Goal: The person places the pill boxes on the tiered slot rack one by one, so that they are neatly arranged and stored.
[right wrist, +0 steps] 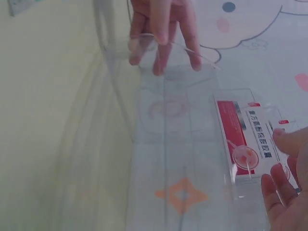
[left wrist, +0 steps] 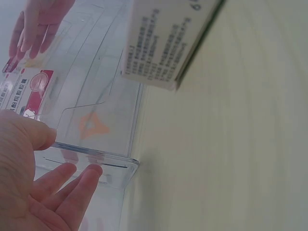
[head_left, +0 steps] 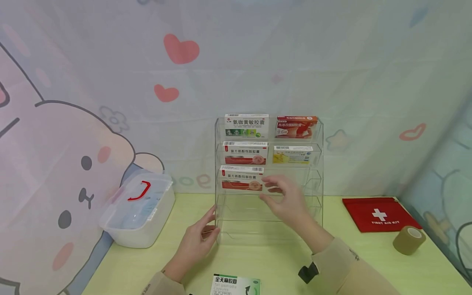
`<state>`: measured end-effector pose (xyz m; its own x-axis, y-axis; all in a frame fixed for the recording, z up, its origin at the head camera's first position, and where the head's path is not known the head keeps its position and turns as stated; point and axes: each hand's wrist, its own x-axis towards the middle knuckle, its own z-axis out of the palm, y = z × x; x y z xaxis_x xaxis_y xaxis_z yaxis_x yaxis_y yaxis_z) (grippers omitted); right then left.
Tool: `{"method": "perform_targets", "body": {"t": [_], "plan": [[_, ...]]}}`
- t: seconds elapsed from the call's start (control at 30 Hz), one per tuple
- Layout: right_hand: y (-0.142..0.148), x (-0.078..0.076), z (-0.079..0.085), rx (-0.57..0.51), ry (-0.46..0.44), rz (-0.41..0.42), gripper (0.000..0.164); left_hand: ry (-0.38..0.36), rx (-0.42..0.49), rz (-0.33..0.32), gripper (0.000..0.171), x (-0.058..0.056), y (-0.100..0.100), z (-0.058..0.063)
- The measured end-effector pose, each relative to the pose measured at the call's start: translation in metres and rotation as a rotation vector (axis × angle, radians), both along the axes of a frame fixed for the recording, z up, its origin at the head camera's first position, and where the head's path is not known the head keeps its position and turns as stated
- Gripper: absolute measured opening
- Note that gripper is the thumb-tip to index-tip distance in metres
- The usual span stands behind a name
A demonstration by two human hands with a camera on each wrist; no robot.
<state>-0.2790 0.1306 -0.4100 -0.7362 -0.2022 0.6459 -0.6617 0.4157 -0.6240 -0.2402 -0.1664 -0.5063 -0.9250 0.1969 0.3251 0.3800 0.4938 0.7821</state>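
Note:
A clear tiered display rack [head_left: 265, 215] stands on the table, with medicine boxes in its upper tiers. My left hand [head_left: 197, 241] holds the rack's left side panel, thumb on one face and fingers on the other, as the left wrist view shows. My right hand [head_left: 287, 200] is at the right end of a red-and-white medicine box [head_left: 241, 179] in the third tier. Its fingers are loosely bent and spread; whether the fingertips touch the box I cannot tell. A white-and-green capsule box [head_left: 236, 284] lies at the table's front, partly cut off; the left wrist view shows its side.
Above sit a similar red-and-white box [head_left: 245, 153], a white-and-green box [head_left: 247, 127], a red box [head_left: 296, 128] and a yellow-and-white box [head_left: 292, 155]. A lidded white container [head_left: 147, 225] stands left. To the right are a red first aid pouch [head_left: 380, 215] and a brown tape roll [head_left: 408, 241].

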Motion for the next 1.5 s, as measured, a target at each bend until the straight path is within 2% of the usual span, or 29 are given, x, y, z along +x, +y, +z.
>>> {"method": "perform_targets", "body": {"t": [0.2, 0.5, 0.7, 0.83, 0.93, 1.07, 1.3, 1.5], "plan": [[-0.001, 0.020, -0.017, 0.040, -0.100, 0.101, 0.064, 0.008, 0.001, -0.005, 0.075, -0.001, 0.000, -0.002], [0.009, 0.048, -0.041, 0.164, -0.142, 0.218, 0.089, 0.003, 0.007, -0.011, 0.075, -0.001, -0.001, -0.004], [0.010, 0.069, -0.059, 0.265, -0.246, 0.314, 0.108, 0.001, 0.005, -0.011, 0.073, -0.001, -0.001, -0.005], [0.008, 0.081, -0.069, 0.360, -0.313, 0.336, 0.116, 0.001, -0.001, -0.004, 0.073, -0.001, -0.001, -0.004], [0.006, 0.090, -0.074, 0.411, -0.367, 0.351, 0.117, -0.001, -0.001, -0.002, 0.074, -0.001, 0.000, -0.003], [0.003, 0.099, -0.079, 0.427, -0.418, 0.396, 0.111, 0.001, -0.006, 0.003, 0.075, -0.001, 0.000, -0.003], [0.000, 0.105, -0.092, 0.462, -0.554, 0.455, 0.106, 0.006, -0.005, 0.007, 0.076, -0.002, 0.000, -0.004], [-0.003, 0.108, -0.102, 0.509, -0.623, 0.434, 0.102, 0.009, -0.003, -0.001, 0.074, -0.002, -0.001, -0.004]]}}
